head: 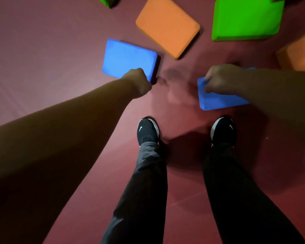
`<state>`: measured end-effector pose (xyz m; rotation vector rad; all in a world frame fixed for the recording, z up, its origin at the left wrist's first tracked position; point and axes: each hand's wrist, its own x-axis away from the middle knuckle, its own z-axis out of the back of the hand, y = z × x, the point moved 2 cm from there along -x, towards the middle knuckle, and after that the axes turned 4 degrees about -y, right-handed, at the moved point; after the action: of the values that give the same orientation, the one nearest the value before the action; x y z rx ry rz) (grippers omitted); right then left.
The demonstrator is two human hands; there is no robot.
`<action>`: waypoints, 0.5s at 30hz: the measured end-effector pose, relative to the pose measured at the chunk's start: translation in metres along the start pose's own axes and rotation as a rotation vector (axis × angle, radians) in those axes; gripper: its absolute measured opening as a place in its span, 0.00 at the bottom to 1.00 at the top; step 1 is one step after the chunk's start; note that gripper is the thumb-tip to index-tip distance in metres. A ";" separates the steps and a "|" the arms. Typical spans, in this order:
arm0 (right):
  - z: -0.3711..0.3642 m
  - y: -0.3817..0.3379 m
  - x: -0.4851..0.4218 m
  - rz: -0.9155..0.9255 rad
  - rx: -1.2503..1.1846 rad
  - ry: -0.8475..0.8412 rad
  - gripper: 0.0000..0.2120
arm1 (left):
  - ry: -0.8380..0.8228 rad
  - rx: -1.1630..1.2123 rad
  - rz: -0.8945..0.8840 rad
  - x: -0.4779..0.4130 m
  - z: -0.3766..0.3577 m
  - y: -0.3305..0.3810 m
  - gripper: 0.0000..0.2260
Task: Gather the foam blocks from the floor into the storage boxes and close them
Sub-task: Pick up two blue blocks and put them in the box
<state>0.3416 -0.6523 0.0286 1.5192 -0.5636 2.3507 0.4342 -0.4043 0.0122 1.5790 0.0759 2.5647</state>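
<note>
Two blue foam blocks lie low over the dark red floor in front of my feet. My left hand grips the near right corner of the left blue block, fingers curled under its edge. My right hand holds the right blue block from above, fingers curled over its left end; my forearm hides the block's right part. Whether either block is off the floor I cannot tell. No storage box is in view.
An orange block lies beyond the two blue ones. A large green block sits at the top right, another orange block at the right edge, a green block's corner at the top. My two black shoes stand below.
</note>
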 end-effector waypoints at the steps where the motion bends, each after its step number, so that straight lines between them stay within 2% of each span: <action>1: -0.005 0.006 -0.014 -0.013 0.022 0.016 0.12 | 0.012 0.008 0.006 -0.015 -0.006 0.000 0.12; 2: -0.009 0.011 -0.026 -0.022 0.033 0.038 0.14 | 0.015 -0.001 0.007 -0.030 -0.012 0.001 0.20; 4: -0.017 0.019 -0.051 -0.038 0.084 0.091 0.24 | 0.061 -0.054 -0.034 -0.055 -0.020 0.006 0.29; 6: -0.028 0.026 -0.075 -0.055 0.204 0.104 0.36 | 0.122 -0.117 -0.112 -0.074 -0.023 0.015 0.30; 8: -0.038 0.031 -0.094 -0.081 0.259 0.078 0.43 | 0.175 -0.197 -0.170 -0.093 -0.023 0.022 0.32; 10: -0.049 0.036 -0.109 -0.091 0.305 0.056 0.45 | 0.188 -0.286 -0.175 -0.114 -0.022 0.024 0.38; 13: -0.062 0.039 -0.118 -0.053 0.472 0.133 0.40 | 0.194 -0.430 -0.141 -0.139 -0.022 0.020 0.46; 15: -0.066 0.039 -0.123 -0.024 0.515 0.148 0.39 | 0.204 -0.494 -0.121 -0.150 -0.025 0.017 0.48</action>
<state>0.3206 -0.6593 -0.1147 1.5036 0.1098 2.6928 0.4774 -0.4405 -0.1301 1.0983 -0.3988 2.3912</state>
